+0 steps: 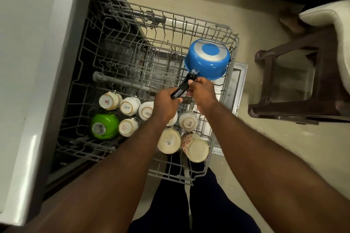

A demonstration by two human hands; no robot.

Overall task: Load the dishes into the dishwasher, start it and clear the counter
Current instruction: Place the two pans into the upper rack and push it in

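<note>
Blue pan (207, 58) upside down, tilted, in far right corner of rack (234, 43), likely so water drains. 2 hands on black handle (182, 86): left hand (166, 104) curled round its end, right hand (202, 91) pinching nearer pan, probably steadying it onto tines. Inverted cups (129, 108) and green bowl (103, 126) fill rack's near half.

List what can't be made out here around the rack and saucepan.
Inside of the blue saucepan: head view, upturned, only its base shows.
Most of one white cup: head view, behind the left forearm.
Barcode label on the green bowl: head view, too small to read.
Depths of the dishwasher tub under the rack: head view, dark, screened by wires.
</note>
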